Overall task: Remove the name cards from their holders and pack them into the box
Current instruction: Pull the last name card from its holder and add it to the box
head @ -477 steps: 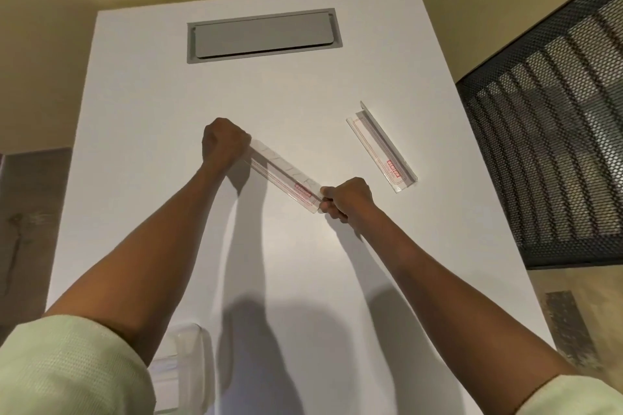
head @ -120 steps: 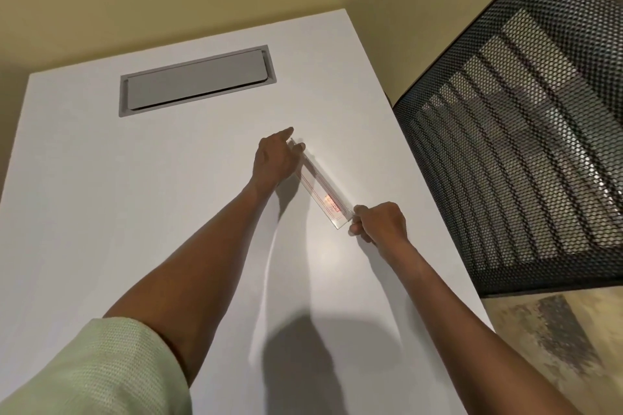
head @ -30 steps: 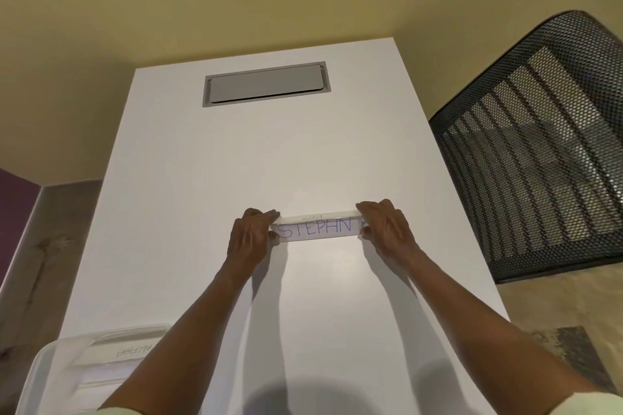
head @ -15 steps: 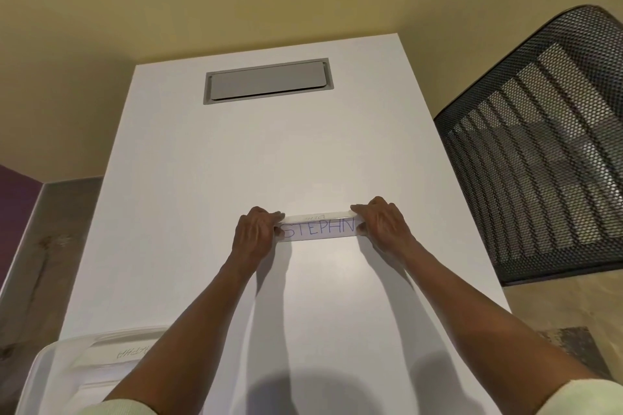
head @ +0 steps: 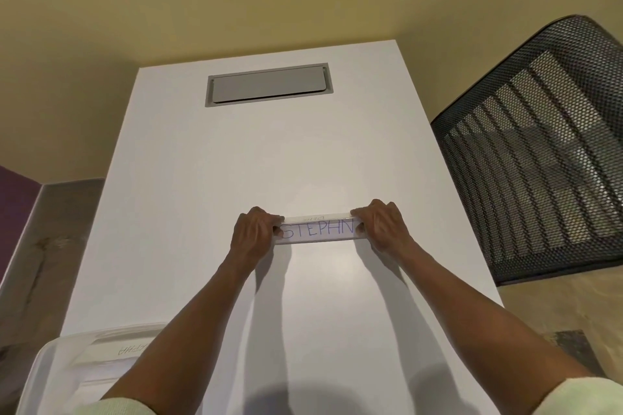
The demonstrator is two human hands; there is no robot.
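Observation:
A clear plastic name card holder [head: 318, 217] stands upright on the white table [head: 269, 152], near its middle. A white name card [head: 318, 230] with blue letters reading STEPHN sits inside it, facing me. My left hand [head: 254, 229] grips the holder's left end and my right hand [head: 382, 227] grips its right end. A clear plastic box [head: 50, 371] sits at the table's near left corner. It holds another white name card [head: 129, 350] with its writing upside down, partly hidden by my left arm.
A grey rectangular cable hatch [head: 268, 84] is set into the table's far end. A black mesh chair back [head: 539, 152] stands close to the table's right edge. Yellow walls lie beyond the table.
Both hands keep their hold on the upright holder's ends in about the same spot as a second ago. Four seconds ago the holder lay diagonally farther right.

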